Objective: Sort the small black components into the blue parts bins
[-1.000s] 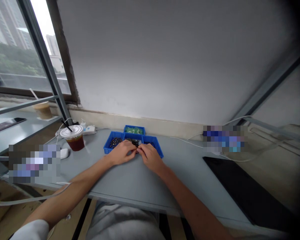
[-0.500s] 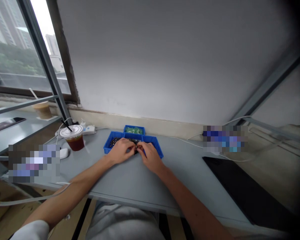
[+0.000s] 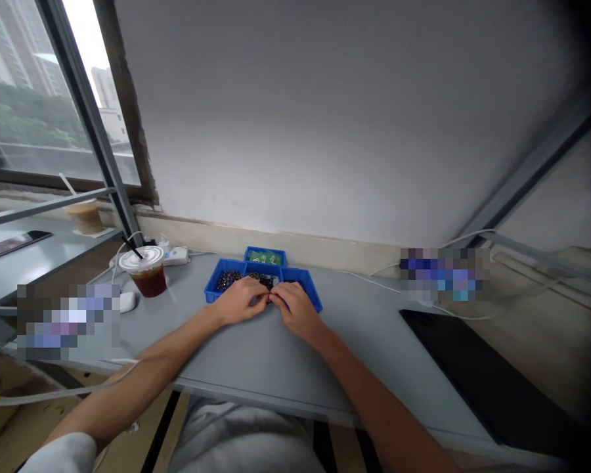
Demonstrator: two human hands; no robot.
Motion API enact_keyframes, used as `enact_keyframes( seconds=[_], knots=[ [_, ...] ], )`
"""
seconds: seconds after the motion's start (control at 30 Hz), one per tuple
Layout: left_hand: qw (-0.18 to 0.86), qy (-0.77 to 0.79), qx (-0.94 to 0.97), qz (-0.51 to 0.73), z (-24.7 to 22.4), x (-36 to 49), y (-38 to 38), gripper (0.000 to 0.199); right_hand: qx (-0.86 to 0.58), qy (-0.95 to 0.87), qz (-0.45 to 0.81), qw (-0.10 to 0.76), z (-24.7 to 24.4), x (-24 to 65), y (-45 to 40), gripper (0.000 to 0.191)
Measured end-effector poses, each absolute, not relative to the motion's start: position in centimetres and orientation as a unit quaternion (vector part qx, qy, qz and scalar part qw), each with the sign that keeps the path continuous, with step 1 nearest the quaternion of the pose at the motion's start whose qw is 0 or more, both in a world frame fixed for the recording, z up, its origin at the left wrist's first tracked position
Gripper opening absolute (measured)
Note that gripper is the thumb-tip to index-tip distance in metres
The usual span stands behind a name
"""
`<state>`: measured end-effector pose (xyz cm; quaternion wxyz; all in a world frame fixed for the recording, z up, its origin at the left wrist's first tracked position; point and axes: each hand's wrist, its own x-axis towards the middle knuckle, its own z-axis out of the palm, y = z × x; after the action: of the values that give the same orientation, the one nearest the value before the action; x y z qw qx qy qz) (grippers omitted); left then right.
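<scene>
The small dark parts [image 3: 230, 280] lie in the left blue tray [image 3: 209, 295], and other dark pieces [image 3: 264, 280] are in the middle blue tray [image 3: 262, 268], just beyond the fingers. In front of it, the left hand [image 3: 243, 299] and the right hand [image 3: 296, 307] meet with their fingertips. Half a second ago, a small shiny piece showed between them; now the fingertips are lower and cover this place, so the fine two-handed work seems to continue at the same spot. Both grips look narrow, like a pinch, but whether a piece is inside either one, I cannot tell. The right hand also hides part of the right blue tray [image 3: 317, 299], whose content is hard to make out. Behind stands a rear blue tray [image 3: 254, 249] with green items [image 3: 263, 257], too small to identify. Two areas of the desk [image 3: 256, 361] are pixelated.
</scene>
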<state>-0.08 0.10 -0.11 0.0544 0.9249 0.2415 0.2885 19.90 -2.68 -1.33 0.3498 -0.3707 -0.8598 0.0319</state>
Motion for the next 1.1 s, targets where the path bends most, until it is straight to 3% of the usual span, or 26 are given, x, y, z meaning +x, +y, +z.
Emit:
enact_keyframes(
  seconds=[0.3,0.57,1.1],
  knots=[
    [0.041,0.236,0.928,0.284,-0.06,0.08,-0.11,0.021,-0.385,-0.857,0.015,0.341,-1.45,19.77,-2.68,0.034],
    [0.039,0.275,0.906,0.320,0.04,-0.02,0.04,0.022,-0.404,-0.833,0.003,0.379,-1.25,19.52,-3.04,0.014],
    [0.056,0.257,0.922,0.285,-0.27,-0.06,0.22,0.022,-0.372,-0.860,-0.007,0.349,-1.56,19.99,-2.53,0.022]
  ],
)
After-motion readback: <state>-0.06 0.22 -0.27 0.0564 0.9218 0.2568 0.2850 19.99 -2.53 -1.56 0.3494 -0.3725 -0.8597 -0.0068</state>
